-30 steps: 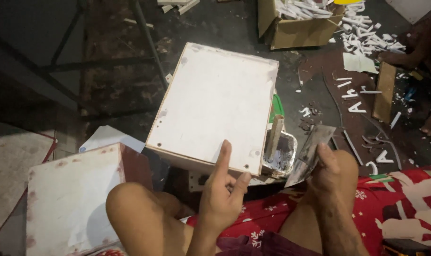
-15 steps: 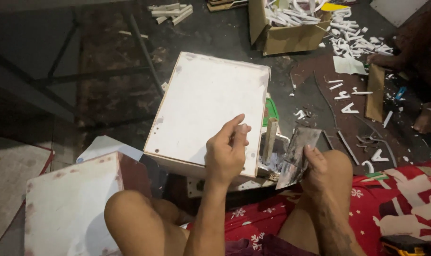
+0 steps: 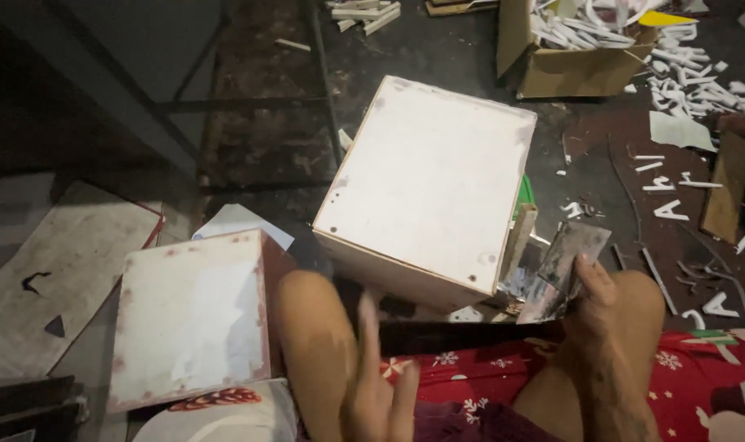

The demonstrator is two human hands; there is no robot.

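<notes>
A large white box (image 3: 434, 180) with a wooden edge stands tilted on the dark floor in front of my knees. My right hand (image 3: 595, 304) rests on my right knee and grips a flat, dirty metal scraper blade (image 3: 571, 262) close to the box's right side. My left hand (image 3: 379, 385) is blurred, low in the middle, fingers spread and holding nothing, drawn back from the box toward my lap. A stick of wood (image 3: 518, 237) leans against the box's right face.
A second white box (image 3: 194, 315) stands at my left knee, with a flat stained board (image 3: 61, 270) further left. A cardboard box (image 3: 581, 57) of white offcuts sits at the back right. White cut-out letters (image 3: 671, 196) and scraps litter the floor on the right. A red patterned cloth (image 3: 708, 385) lies under my legs.
My left hand has left the front edge of the large box and dropped back toward my lap. The right hand keeps hold of the scraper by the box's right side.
</notes>
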